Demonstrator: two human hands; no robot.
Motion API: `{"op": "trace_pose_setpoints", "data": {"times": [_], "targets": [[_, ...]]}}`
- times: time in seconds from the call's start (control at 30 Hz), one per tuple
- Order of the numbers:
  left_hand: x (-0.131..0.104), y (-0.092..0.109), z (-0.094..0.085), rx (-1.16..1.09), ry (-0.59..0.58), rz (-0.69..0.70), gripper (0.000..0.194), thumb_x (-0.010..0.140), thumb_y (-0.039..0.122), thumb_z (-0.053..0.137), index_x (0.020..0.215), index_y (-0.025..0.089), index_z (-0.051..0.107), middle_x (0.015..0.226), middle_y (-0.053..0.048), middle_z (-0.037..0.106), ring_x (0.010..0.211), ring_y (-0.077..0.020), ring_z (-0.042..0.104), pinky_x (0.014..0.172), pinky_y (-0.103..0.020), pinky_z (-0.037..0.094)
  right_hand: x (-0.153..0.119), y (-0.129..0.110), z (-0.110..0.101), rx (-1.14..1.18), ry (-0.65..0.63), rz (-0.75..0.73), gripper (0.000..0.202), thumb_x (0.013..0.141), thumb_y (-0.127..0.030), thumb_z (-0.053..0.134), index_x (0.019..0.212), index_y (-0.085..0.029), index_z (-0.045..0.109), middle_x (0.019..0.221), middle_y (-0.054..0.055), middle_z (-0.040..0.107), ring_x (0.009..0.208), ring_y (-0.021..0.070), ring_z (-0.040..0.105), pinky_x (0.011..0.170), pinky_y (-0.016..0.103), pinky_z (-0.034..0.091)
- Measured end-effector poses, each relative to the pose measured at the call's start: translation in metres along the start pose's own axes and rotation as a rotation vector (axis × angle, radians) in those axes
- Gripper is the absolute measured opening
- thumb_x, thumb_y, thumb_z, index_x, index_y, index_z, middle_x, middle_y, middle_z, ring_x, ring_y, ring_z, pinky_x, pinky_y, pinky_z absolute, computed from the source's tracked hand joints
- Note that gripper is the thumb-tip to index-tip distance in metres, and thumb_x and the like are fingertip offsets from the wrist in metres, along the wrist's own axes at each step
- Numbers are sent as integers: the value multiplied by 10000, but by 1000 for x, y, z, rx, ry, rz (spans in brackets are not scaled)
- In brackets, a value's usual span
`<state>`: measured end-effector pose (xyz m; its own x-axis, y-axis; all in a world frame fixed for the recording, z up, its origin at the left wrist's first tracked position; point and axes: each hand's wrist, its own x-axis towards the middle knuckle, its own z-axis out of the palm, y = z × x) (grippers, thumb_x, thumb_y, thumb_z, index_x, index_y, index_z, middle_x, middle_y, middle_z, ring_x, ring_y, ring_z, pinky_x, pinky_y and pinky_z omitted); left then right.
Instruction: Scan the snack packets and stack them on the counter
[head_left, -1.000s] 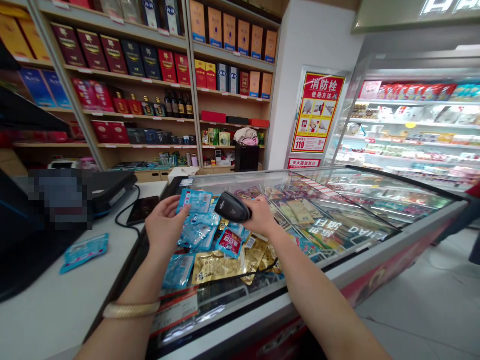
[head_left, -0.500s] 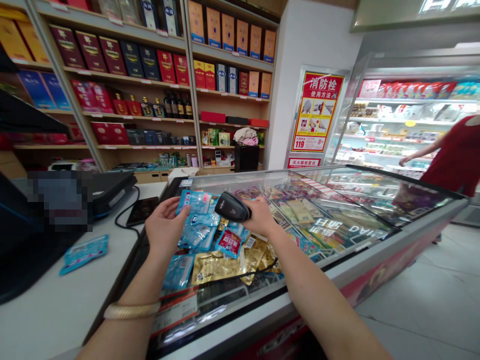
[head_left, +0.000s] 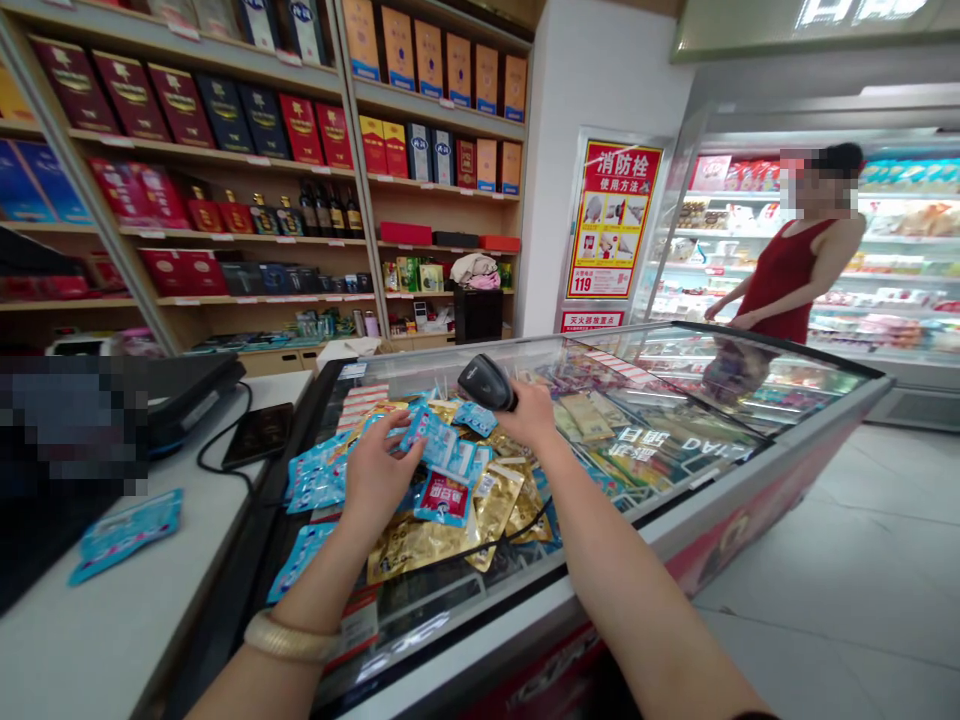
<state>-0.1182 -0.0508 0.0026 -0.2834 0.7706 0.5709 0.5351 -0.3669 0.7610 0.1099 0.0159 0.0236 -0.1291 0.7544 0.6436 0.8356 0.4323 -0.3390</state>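
Observation:
My right hand is wrapped round the handle of a black scanner, its head raised above the pile and pointing left. My left hand pinches the left end of a blue packet between thumb and fingers, below and left of the scanner. Under both hands, blue packets and gold packets lie heaped on the freezer's glass top. A blue packet with a red label rests at the front of the heap. More blue packets lie to the left of my left hand.
A white counter at left bears a phone, a cable and one blue packet. The freezer stretches to the right. Boxes and bottles fill shelves behind. A person in red stands beyond the freezer.
My left hand has moved right, holding a blue packet nearer the middle of the heap. More blue packets now lie at the left. The scanner is higher, and the person in red is further into view.

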Motion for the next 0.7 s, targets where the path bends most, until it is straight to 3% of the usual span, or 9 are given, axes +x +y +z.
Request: {"op": "trace_pose_setpoints", "data": {"times": [0.2, 0.4, 0.53, 0.63, 0.7], "targets": [[-5, -12, 6, 279, -37, 303, 315, 757, 301, 645, 1057, 222, 702, 1149, -107, 671, 1095, -277, 633, 1016, -439, 498, 0, -1, 3, -2, -18, 0, 278, 751, -409, 713, 954, -220, 731, 887, 73, 769, 865, 275, 699, 781, 314, 424], [-2, -6, -11, 343, 29, 360, 341, 821, 364, 588, 1086, 182, 701, 1145, -134, 653, 1114, -285, 617, 1028, -446, 481, -2, -1, 6, -4, -44, -3, 307, 761, -376, 709, 1031, -232, 733, 890, 76, 772, 855, 277, 693, 798, 324, 426], [10, -5, -56, 400, 139, 270, 358, 797, 373, 598, 1098, 207, 695, 1154, -115, 648, 1112, -273, 615, 1035, -422, 475, -3, 1, 10, -10, -44, -9, 314, 750, -347, 706, 1039, -227, 730, 870, 76, 769, 841, 277, 685, 792, 324, 419], [16, -18, -110, 491, 208, 153, 356, 752, 375, 624, 1067, 225, 695, 1104, -117, 659, 1091, -296, 620, 1031, -451, 477, -3, 1, 12, -10, -25, -27, 311, 740, -354, 707, 1020, -221, 732, 833, 72, 763, 817, 276, 678, 778, 324, 414], [15, -31, -149, 614, 234, -1, 371, 711, 397, 649, 1032, 218, 695, 1100, -153, 658, 1126, -365, 604, 1029, -534, 462, -3, -1, 11, -2, -19, -43, 323, 729, -346, 715, 1026, -220, 732, 835, 68, 763, 806, 274, 674, 776, 327, 409]]}}
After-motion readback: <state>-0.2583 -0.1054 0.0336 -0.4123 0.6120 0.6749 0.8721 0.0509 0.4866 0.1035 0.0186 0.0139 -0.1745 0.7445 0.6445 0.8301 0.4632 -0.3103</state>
